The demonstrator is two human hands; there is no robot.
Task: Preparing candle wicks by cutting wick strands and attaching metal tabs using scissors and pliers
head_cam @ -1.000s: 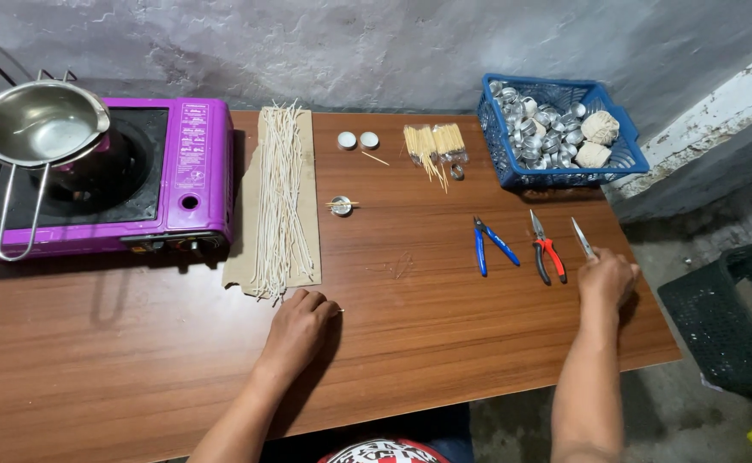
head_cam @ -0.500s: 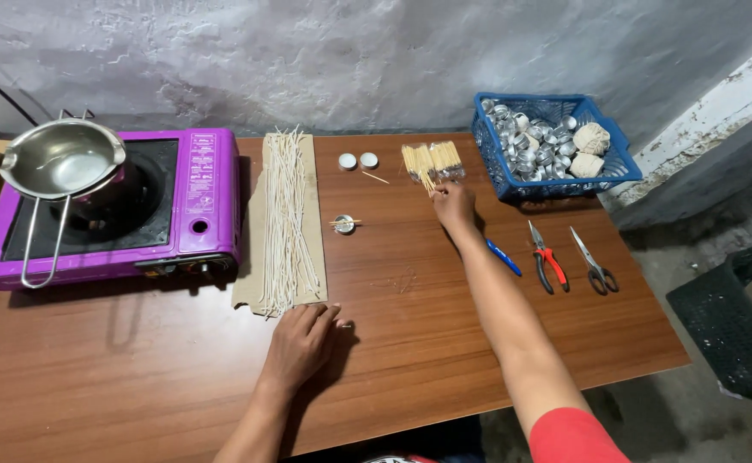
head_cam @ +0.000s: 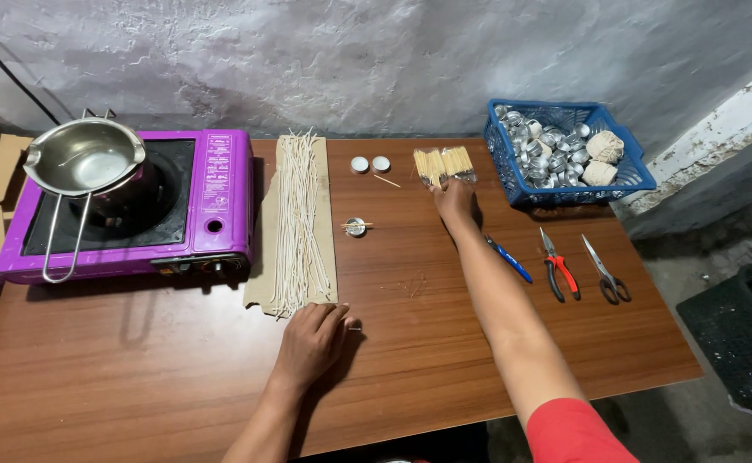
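My right hand [head_cam: 455, 199] reaches across the wooden table [head_cam: 419, 343] and rests on the near end of a bundle of thin wooden sticks [head_cam: 443, 163]; its fingers are hidden under the hand. My left hand [head_cam: 314, 336] lies on the table at the near end of a cardboard strip [head_cam: 324, 223] covered with several white wicks [head_cam: 296, 223]; a small object shows at its fingertips. A small metal cup with a stick across it [head_cam: 356, 226] stands between the hands.
A purple portable stove [head_cam: 213, 197] carries a steel pot [head_cam: 84, 159] at the left. Two small white cups [head_cam: 370, 164] stand at the back. A blue basket [head_cam: 642, 176] holds metal cups and twine. Blue pliers [head_cam: 508, 259], red pliers [head_cam: 560, 273] and scissors [head_cam: 606, 271] lie right.
My right hand left the scissors at the right edge and moved up to the stick bundle, where it stays. The left hand has stayed put. The view shifted slightly.
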